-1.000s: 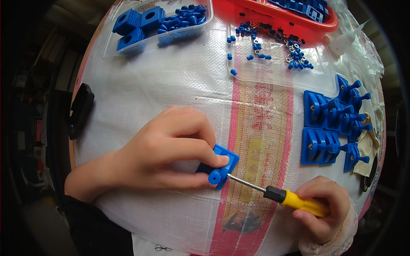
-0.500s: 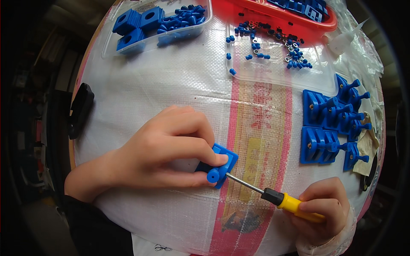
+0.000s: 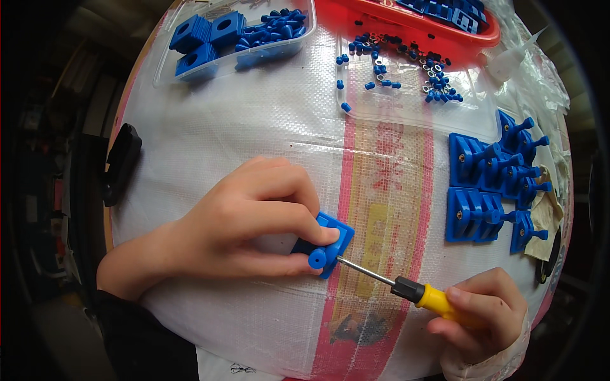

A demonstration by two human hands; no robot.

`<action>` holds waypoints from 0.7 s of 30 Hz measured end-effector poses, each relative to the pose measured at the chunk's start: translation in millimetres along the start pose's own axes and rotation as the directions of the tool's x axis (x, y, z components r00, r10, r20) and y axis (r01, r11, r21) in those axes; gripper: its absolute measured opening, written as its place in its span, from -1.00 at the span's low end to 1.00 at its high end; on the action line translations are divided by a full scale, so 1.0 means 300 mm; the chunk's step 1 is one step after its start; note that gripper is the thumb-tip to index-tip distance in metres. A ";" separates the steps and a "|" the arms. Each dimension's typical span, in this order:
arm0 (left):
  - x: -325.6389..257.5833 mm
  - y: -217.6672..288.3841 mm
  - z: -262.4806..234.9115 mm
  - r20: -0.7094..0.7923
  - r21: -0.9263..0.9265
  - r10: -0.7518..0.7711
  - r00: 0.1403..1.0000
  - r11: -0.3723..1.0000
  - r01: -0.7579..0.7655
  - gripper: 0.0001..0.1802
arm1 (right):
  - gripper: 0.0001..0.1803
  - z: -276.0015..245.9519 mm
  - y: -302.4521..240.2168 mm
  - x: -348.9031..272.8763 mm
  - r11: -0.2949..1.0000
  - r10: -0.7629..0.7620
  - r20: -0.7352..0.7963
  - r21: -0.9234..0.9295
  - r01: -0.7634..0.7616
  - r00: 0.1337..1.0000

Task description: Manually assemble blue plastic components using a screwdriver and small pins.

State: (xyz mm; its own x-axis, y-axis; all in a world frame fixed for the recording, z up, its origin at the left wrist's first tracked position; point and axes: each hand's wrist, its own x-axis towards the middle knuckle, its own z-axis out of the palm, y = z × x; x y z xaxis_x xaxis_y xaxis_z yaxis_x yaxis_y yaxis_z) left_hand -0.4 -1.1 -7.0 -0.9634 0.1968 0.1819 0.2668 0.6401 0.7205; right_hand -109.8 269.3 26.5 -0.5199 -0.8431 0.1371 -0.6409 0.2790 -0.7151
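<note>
Right hand (image 3: 499,308) shifted slightly, grip wrapping screwdriver (image 3: 435,300), 4 o'clock off blue bracket (image 3: 343,237). Left hand (image 3: 244,222) grip pinches bracket.

A: What sort of place are we in?
B: We'd say a makeshift assembly spot, perhaps in a home — we can't be certain.
A: What tells us assembly?
B: We see a screwdriver (image 3: 445,305) in use, small blue pegs (image 3: 273,33) in a clear tub (image 3: 222,70), rings (image 3: 426,89) scattered on a clear tray (image 3: 406,109), a red tub (image 3: 488,39) just beyond, and matching blue assemblies (image 3: 470,162) grouped at the right.
A: And makeshift?
B: A woven plastic sheet (image 3: 241,120) covers the table (image 3: 107,228), and we make out what look like cluttered shelves (image 3: 73,95) in the dimness at left — more living space than factory.
</note>
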 end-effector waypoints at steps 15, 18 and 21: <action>0.010 0.003 0.002 -0.004 -0.005 0.005 1.000 1.000 -0.005 -0.70 | -0.55 -0.029 0.069 0.050 0.972 0.017 0.190 0.227 -0.061 0.982; 0.002 0.001 0.002 -0.001 0.002 -0.006 1.000 1.000 0.006 -0.70 | -0.59 -0.011 0.058 0.040 0.931 0.148 0.167 0.309 -0.194 0.975; 0.008 -0.001 0.003 -0.008 -0.015 -0.005 1.000 1.000 0.005 -0.69 | -0.62 0.025 0.036 0.004 0.836 0.330 0.063 0.445 -0.322 0.942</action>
State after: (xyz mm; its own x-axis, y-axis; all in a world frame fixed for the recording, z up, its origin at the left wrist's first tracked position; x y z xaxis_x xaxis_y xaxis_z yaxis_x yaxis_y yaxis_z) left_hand -2.7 -0.1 -7.5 -0.9649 0.1880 0.1835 0.2618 0.6297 0.7314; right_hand -113.2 267.8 13.9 -0.6653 -0.7313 -0.1501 -0.1169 0.3006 -0.9466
